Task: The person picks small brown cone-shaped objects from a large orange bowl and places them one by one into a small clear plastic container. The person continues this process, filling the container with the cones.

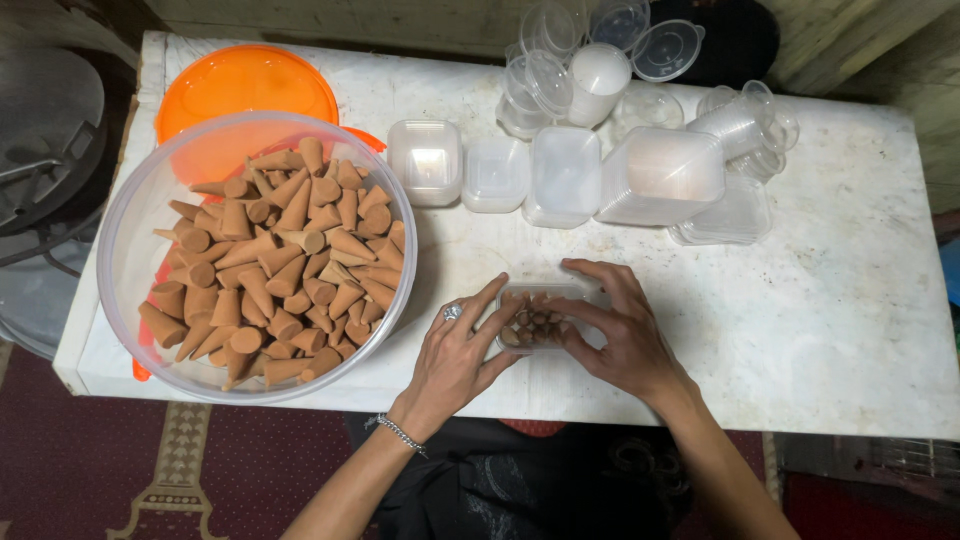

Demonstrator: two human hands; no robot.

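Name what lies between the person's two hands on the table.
In the head view, a small clear box of brown cones sits between the left hand and right hand, both touching it.

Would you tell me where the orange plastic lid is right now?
The orange plastic lid lies at the table's far-left corner, partly tucked under the clear bowl of brown cones.

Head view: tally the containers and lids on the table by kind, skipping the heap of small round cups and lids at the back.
Large clear bowl of brown cones: 1
Orange lid: 1
Small clear box with cones, held between left hand and right hand: 1
Empty square tubs in the row behind: 4
Total: 7
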